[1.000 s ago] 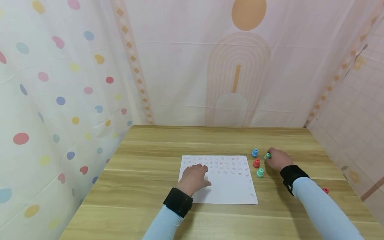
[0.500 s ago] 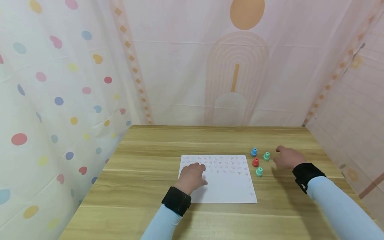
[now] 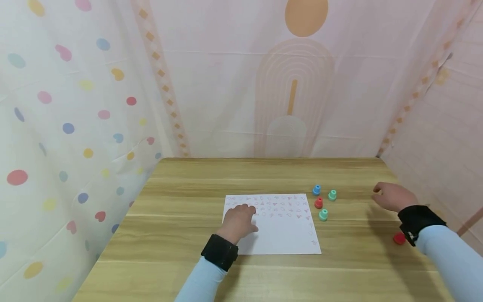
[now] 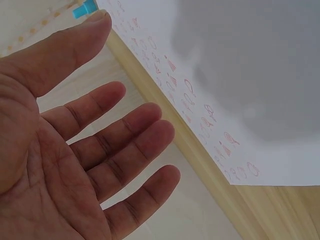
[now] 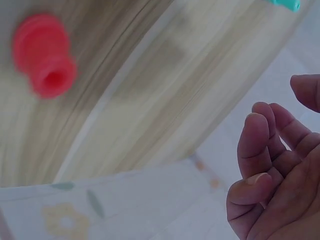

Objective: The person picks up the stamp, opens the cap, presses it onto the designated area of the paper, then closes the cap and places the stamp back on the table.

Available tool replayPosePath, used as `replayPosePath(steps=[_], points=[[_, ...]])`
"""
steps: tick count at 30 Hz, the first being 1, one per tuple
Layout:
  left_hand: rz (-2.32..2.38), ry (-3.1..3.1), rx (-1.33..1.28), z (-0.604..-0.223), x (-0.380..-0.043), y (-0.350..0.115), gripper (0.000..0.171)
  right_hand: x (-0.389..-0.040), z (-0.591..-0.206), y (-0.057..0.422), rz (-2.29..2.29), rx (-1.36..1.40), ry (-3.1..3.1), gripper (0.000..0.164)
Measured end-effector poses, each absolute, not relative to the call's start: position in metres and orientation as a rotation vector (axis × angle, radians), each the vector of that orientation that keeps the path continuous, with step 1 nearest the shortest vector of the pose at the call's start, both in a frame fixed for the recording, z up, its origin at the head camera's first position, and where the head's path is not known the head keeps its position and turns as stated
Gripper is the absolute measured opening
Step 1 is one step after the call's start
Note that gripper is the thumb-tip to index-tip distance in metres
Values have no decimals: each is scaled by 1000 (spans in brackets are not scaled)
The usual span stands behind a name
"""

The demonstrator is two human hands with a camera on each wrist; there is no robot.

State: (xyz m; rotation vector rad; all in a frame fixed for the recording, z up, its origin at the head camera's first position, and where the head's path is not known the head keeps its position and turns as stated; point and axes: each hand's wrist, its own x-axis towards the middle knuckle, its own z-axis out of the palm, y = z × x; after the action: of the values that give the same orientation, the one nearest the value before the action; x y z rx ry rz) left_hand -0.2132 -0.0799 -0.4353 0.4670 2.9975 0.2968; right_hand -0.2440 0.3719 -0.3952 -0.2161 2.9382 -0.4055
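Observation:
My left hand (image 3: 237, 223) is over the left part of a white sheet of paper (image 3: 283, 239) with rows of small red and pink marks. In the left wrist view its fingers (image 4: 147, 150) are loosely spread and hold nothing. My right hand (image 3: 395, 196) is at the right side of the table, with loosely bent fingers (image 5: 254, 142) and nothing in them. A red knob-shaped piece (image 3: 399, 238) stands near the right wrist. It shows large in the right wrist view as a red piece (image 5: 45, 55) with a hollow tip.
Beside the paper's right edge stand a blue piece (image 3: 316, 190), a red piece (image 3: 318, 203), and two green pieces, one farther back (image 3: 332, 195) and one nearer (image 3: 323, 214). The wooden table (image 3: 170, 235) meets patterned curtains (image 3: 211, 105) behind and at the sides.
My right hand has let go of the farther green piece, which stays standing, and has moved right. The red piece near my right wrist now shows more fully. My left hand has hardly moved.

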Motion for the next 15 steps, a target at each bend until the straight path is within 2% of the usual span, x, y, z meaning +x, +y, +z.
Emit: replayPosePath(steps=[11,15], points=[[305,3011,477,-433,-211,-81,43,-224,-400,406,-378,-244,2987,39],[296,3008,484,-433,-212,-81,44,-214,-405,416,-372,-231,2953,43]])
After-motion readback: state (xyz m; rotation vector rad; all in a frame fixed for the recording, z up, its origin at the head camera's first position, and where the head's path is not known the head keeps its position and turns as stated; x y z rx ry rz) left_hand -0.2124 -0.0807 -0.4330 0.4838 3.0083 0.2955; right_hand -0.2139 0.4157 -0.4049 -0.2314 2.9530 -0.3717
